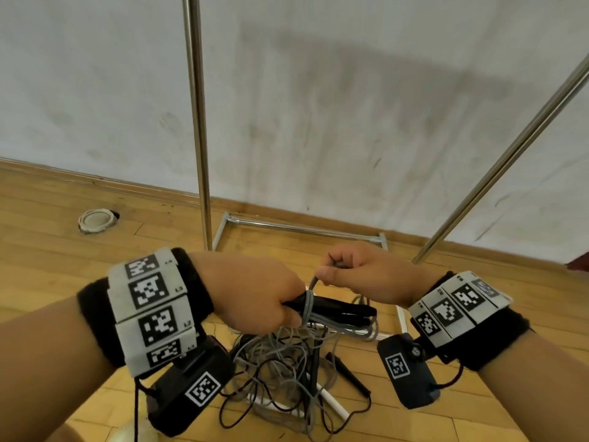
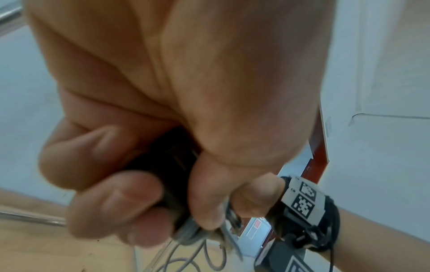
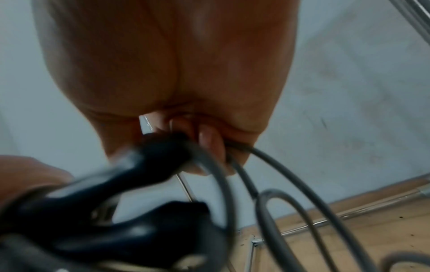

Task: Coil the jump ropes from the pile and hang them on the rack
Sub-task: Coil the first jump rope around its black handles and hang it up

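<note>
My left hand (image 1: 274, 301) grips the two black handles (image 1: 341, 309) of a jump rope together with several grey cord loops; in the left wrist view the left hand (image 2: 163, 202) has its fingers curled round the bundle (image 2: 184, 233). Just to its right, my right hand (image 1: 344, 272) pinches the grey cord (image 1: 314, 282) and holds it up over the handles. In the right wrist view the cord (image 3: 246, 176) runs out from under the right hand's fingertips (image 3: 209, 141). A tangled pile of grey and black ropes (image 1: 287, 371) lies on the floor below both hands.
The metal rack stands ahead: a left upright pole (image 1: 199, 122), a slanted right pole (image 1: 510, 151) and a white base frame (image 1: 302, 229) on the wooden floor. A white wall is behind. A round white ring (image 1: 95, 220) lies on the floor at left.
</note>
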`<state>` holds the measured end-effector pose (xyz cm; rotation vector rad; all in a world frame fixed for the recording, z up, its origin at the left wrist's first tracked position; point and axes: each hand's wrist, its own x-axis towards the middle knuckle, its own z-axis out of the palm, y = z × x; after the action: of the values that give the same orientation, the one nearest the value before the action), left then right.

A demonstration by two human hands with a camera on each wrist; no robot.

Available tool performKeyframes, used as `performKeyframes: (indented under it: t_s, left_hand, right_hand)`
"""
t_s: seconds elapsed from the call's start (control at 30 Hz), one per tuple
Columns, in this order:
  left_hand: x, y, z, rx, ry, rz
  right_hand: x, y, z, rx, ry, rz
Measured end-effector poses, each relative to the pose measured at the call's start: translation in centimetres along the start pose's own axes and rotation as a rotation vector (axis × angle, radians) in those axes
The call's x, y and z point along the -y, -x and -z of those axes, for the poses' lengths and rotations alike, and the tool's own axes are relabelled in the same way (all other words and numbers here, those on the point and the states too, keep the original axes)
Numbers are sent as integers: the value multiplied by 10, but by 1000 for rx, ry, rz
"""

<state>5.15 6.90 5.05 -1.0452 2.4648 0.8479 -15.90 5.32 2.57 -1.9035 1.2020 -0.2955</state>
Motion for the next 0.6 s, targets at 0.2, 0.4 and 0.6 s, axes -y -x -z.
performKeyframes:
  t_s: [0.2, 0.4, 0.6]
  left_hand:
    - [1, -11, -6, -101, -75, 117]
    - [15, -14, 0, -310, -27, 155]
    - [22, -15, 7, -540, 130, 109]
  right_hand:
    - [17, 0, -2, -140, -42, -83]
    - [27, 6, 2, -142, -111, -41]
    - [23, 5, -4, -229, -288, 48]
